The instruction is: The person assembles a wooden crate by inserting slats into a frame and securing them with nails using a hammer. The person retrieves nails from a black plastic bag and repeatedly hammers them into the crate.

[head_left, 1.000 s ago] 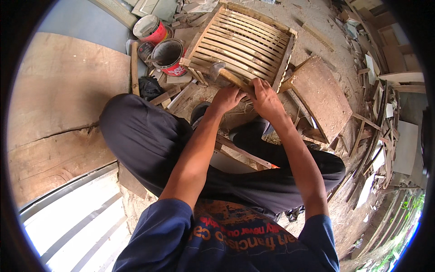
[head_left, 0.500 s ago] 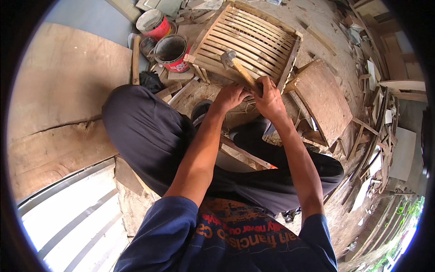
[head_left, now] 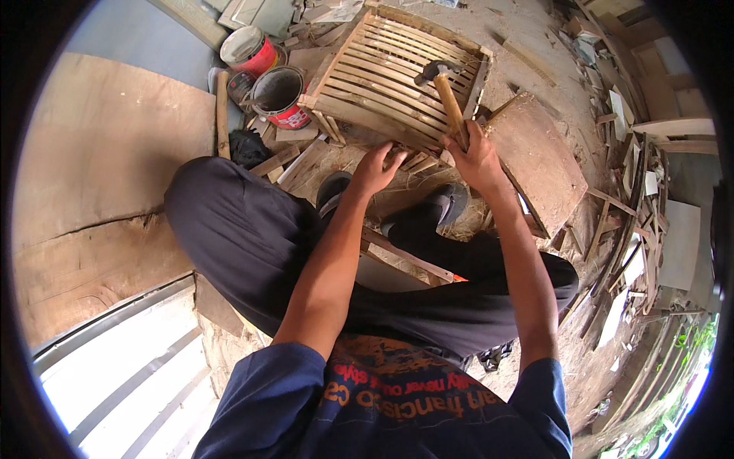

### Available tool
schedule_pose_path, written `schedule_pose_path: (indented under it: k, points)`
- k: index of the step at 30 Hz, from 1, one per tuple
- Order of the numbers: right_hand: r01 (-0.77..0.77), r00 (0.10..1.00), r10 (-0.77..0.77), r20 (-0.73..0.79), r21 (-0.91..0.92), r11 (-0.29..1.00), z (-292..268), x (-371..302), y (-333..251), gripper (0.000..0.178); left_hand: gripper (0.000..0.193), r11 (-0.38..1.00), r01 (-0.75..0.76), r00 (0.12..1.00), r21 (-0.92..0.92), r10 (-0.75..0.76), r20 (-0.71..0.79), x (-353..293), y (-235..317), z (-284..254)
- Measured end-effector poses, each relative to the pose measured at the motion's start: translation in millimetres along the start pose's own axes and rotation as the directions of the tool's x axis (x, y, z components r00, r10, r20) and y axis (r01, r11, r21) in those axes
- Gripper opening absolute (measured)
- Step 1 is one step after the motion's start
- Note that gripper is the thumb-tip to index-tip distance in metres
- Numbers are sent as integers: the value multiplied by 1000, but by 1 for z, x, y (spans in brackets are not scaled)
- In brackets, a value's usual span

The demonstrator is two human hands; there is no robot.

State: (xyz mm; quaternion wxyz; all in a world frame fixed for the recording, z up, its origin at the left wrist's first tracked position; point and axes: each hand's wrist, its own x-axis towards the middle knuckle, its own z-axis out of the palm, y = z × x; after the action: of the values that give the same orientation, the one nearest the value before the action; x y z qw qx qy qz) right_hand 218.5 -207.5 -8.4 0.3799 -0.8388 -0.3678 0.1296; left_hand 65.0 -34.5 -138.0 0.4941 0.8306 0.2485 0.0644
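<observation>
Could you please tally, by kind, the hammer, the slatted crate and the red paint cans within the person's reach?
Hammer, in the right hand: 1
Slatted wooden crate, by the left hand: 1
Red paint cans: 2
Total: 4

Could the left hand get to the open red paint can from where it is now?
Probably yes: the left hand rests at the slatted crate's near edge, and only low wood scraps lie between it and the open red can.

Two red cans point(head_left: 264, 76), one hammer point(head_left: 446, 96), one slatted crate point(head_left: 382, 76).

Rough bare-wood slatted crate point(head_left: 397, 80); hammer point(head_left: 445, 96) with wooden handle, dull metal head.
</observation>
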Motion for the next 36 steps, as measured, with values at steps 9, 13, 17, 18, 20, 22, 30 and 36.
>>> schedule_pose_path:
  k: [9,13,17,18,20,22,30,36]
  points:
    - [76,984,-43,-173,186,980,22,-31,-15,23,53,560,55,880,-826,-418,-225,35,-19,33]
    - [44,979,-25,-202,87,995,45,-24,-17,23,46,693,-176,854,-699,-245,-459,62,-13,61]
    - [160,964,-166,-208,-46,986,60,-25,-14,29,41,407,-206,839,-890,-394,-375,69,1,75]
    - [227,946,-241,-215,-89,970,63,-26,-14,29,42,279,-161,853,-947,-443,-275,69,-2,74]
    - [166,966,-179,-185,-87,982,66,-28,-10,30,49,155,-199,837,-968,-487,-250,72,17,75]
    - [121,972,-138,-189,-97,988,66,-26,-15,29,51,84,-261,802,-962,-536,-264,75,18,79]
    - [-44,989,52,-141,57,997,60,-26,-23,24,48,879,-336,591,-339,-84,-802,79,-19,110]
    - [-30,982,40,-186,56,998,67,-22,-25,27,66,247,-484,781,-840,-310,-541,68,-64,137]
